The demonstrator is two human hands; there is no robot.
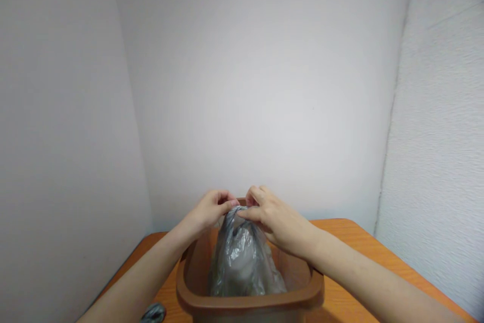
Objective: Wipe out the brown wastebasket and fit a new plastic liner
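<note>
A grey, shiny plastic bag (pixel 242 257) stands inside a brown-rimmed plastic bin (pixel 249 303), its top gathered up above the rim. Something pale and bulky shows dimly through the thin plastic; I cannot make out what it is. My left hand (pixel 217 207) pinches the bag's twisted top between thumb and fingers. From the other side, my right hand (pixel 268 214) grips the same gathered top, thumb pointing left and fingers curled. The two hands nearly meet over the bag.
The bin stands on an orange-brown wooden table (pixel 340 242) with rounded far corners. A small dark, crumpled bundle (pixel 154 313) lies left of the bin, at the picture's lower edge. Pale walls (pixel 257 86) close in behind the table and on both sides.
</note>
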